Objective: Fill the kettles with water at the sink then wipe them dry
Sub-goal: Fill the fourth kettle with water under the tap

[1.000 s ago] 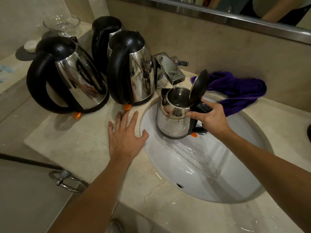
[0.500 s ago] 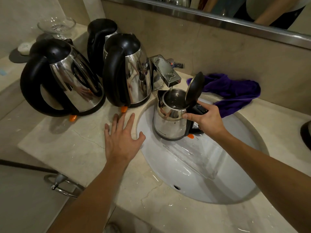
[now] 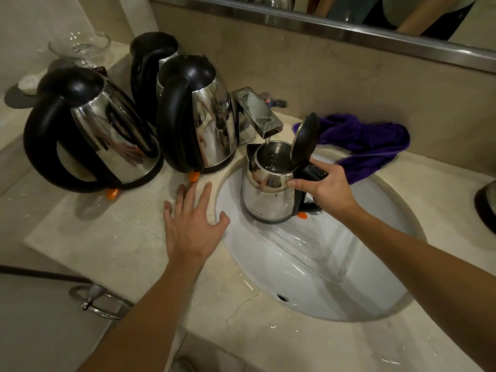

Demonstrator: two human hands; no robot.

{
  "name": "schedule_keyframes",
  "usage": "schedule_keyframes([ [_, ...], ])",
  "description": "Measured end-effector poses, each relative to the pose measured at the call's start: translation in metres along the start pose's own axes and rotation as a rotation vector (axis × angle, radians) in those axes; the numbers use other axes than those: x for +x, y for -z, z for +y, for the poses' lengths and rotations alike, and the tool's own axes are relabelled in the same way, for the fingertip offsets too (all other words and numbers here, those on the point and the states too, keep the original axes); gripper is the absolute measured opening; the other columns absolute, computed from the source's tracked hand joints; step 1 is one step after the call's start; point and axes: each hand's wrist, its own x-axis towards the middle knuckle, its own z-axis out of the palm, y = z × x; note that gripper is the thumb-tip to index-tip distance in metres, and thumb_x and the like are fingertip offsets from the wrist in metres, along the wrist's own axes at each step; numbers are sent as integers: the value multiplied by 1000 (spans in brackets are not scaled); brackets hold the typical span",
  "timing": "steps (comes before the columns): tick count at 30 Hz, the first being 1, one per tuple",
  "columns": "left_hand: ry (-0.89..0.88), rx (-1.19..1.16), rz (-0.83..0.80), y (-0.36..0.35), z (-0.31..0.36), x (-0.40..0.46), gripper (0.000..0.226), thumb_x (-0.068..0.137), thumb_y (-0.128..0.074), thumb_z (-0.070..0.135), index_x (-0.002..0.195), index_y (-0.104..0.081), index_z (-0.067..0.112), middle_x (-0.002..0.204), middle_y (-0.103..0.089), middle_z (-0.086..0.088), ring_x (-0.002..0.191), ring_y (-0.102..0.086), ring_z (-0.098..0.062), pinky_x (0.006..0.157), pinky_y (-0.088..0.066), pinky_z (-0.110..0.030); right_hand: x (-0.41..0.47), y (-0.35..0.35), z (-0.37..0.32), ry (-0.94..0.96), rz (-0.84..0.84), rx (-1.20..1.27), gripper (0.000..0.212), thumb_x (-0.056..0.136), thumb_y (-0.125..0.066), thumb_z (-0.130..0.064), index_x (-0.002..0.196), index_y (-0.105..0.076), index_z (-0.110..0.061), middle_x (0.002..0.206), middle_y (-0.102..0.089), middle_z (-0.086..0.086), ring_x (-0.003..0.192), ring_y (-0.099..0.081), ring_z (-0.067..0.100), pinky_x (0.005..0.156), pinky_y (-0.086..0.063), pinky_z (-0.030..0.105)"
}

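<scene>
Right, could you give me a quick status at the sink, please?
Right hand grips open kettle under running tap. Left hand flat on counter. Cloth behind, nothing in the way.

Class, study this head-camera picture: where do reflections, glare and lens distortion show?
Head view: the steel kettle beside the left hand mirrors that hand on its side; bright glare streaks the wet sink; the wide lens bows the mirror frame and counter edge; the held kettle stays sharp.
</scene>
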Motion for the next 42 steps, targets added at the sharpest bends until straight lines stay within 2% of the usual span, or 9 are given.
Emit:
schedule_keyframes([
  [4,-3,3,-3,0,-1,0,77,94,-41,63,161,-17,36,169,-16,2,156,-6,-22,124,-7,-52,-1,0,-2,-3,-9,-9,69,74,-86,-28,138,-63,-20,112,-69,-16,123,-62,19,107,-51,37],
  [8,-4,-1,4,-1,0,0,77,93,-44,62,161,-18,35,169,-17,2,156,-7,-22,124,-8,-53,-1,0,-2,-22,5,4,79,66,-85,-40,140,-64,-19,125,-72,-3,126,-62,23,110,-50,46],
  [13,-2,14,1,-1,0,0,78,94,-43,62,161,-17,35,169,-16,2,156,-7,-23,124,-8,-53,-1,1,-2,-21,-3,3,84,62,-86,-49,139,-64,-19,127,-72,0,126,-63,24,110,-49,54],
  [28,4,-4,1,-1,0,0,77,93,-43,61,161,-18,35,168,-19,1,156,-8,-22,125,-9,-54,2,0,2,-31,6,16,83,65,-86,-43,140,-63,-19,127,-72,1,126,-62,25,110,-49,53],
  [32,-2,-9,5,0,1,0,77,93,-44,61,161,-19,34,168,-19,1,156,-9,-23,124,-10,-54,4,0,5,-43,1,9,76,72,-89,-34,141,-62,-17,129,-71,2,127,-62,26,110,-49,53],
  [42,-4,-6,3,0,0,0,77,93,-45,61,161,-19,34,168,-19,1,156,-9,-23,124,-10,-54,2,0,2,-48,5,-5,77,71,-89,-37,141,-62,-19,130,-71,2,128,-62,26,110,-49,55],
])
